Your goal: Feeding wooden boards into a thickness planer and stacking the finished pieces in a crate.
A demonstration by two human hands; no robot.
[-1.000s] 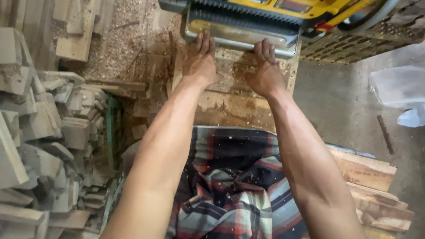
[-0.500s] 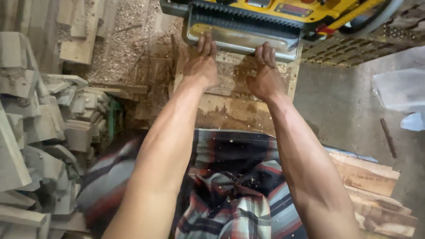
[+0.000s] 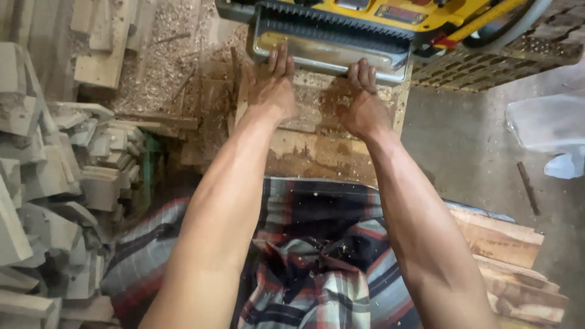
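A yellow and grey planer (image 3: pixel 372 24) fills the top of the view, its metal infeed table (image 3: pixel 323 58) jutting toward the person. Below it a wide wooden board (image 3: pixel 317 131), dusted with shavings, lies flat on a low stand with its far end at the infeed table's lip. On the left, a big heap of grey cut wood blocks (image 3: pixel 55 183) reaches from top to bottom, with a green frame (image 3: pixel 148 164) showing beside it. At the lower right, 3 or so rough planks (image 3: pixel 506 262) are stacked on the concrete floor (image 3: pixel 475 146). Sawdust (image 3: pixel 164 55) covers the ground left of the machine. A pale plastic sheet (image 3: pixel 548 131) lies at the right edge.

The 2 forearms cross over a checked cloth (image 3: pixel 311 274) and hide much of the board's middle. The left hand (image 3: pixel 268 91) presses flat on the board, fingers stretched onto the infeed table. The right hand (image 3: pixel 364 103) also bears down on the board; its fingers curl at the table's edge, possibly hooked over the board's end. Neither hand closes around anything.
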